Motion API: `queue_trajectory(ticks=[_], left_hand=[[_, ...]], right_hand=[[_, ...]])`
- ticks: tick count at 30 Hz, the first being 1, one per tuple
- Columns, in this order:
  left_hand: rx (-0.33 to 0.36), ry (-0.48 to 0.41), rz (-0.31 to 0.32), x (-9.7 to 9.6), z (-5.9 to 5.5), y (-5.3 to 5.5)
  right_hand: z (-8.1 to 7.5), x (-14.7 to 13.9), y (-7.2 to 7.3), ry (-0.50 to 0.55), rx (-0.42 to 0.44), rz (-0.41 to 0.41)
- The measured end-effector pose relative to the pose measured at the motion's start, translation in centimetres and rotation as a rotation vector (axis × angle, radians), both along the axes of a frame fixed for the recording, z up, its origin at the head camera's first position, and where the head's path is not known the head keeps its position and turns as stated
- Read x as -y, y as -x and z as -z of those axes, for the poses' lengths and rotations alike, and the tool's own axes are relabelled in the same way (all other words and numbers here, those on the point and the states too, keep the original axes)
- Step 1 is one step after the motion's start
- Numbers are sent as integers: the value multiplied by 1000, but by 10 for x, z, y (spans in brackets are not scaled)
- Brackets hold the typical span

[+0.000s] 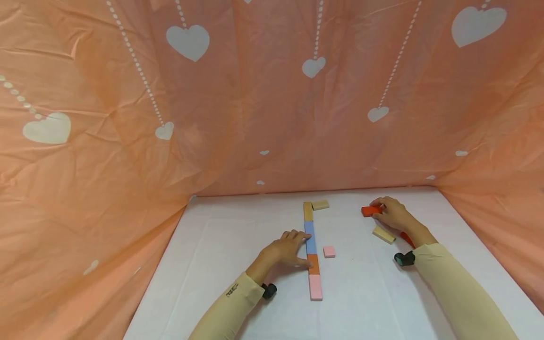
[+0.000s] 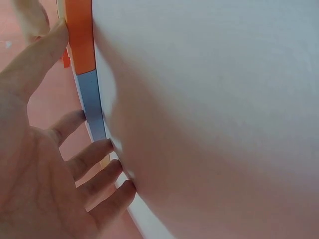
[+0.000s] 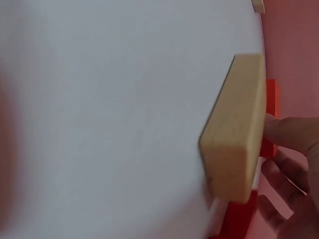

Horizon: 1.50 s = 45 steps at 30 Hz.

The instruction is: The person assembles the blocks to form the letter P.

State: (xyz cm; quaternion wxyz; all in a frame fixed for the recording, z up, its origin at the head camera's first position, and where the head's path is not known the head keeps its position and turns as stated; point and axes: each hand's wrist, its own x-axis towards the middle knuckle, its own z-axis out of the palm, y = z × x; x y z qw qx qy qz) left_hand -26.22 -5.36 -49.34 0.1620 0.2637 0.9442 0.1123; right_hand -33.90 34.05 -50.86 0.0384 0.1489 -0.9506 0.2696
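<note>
While my right hand [image 1: 395, 215] pinches a red block [image 1: 365, 212] between thumb and fingers, its grip is narrow and the block lies low at the table [image 1: 212, 264]; I cannot tell whether it is lifted. I judge the end-hold deliberate, since it leaves the block's far end exposed.

My left hand [image 1: 285, 250] is spread wide, grasping nothing: the thumb meets the orange block [image 1: 314, 267], the forefinger the blue section [image 1: 312, 244]. This span presumably steadies the row. Beyond the left fingers stands the tan block [image 1: 308, 211]; nearer me than the thumb, the pink block [image 1: 315, 288] ends the line, set end to end, apparently for straightness.

Right of the left hand sits a small pink block [image 1: 329, 251], apart from the row. Just nearer me than the right grip lies a wooden block [image 1: 384, 234]; a second red block [image 1: 406, 239] is partly hidden by that wrist.
</note>
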Motion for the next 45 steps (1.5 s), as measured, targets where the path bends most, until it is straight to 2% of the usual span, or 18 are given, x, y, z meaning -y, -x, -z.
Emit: queue_trajectory(ticks=[5, 13, 27, 36, 39, 45], left_hand=[[-9, 1, 1, 0, 2, 1], [-27, 13, 4, 0, 3, 1], [-73, 17, 38, -2, -2, 0], [-63, 19, 19, -3, 1, 1], [-52, 18, 13, -4, 0, 1], [-54, 34, 12, -5, -2, 2]], right_hand=[[0, 12, 5, 55, -28, 1], [-1, 35, 8, 195, 102, 52], [1, 69, 23, 210, 149, 67], [8, 84, 30, 357, 259, 128], [11, 87, 32, 349, 259, 129], [12, 93, 37, 266, 201, 108]])
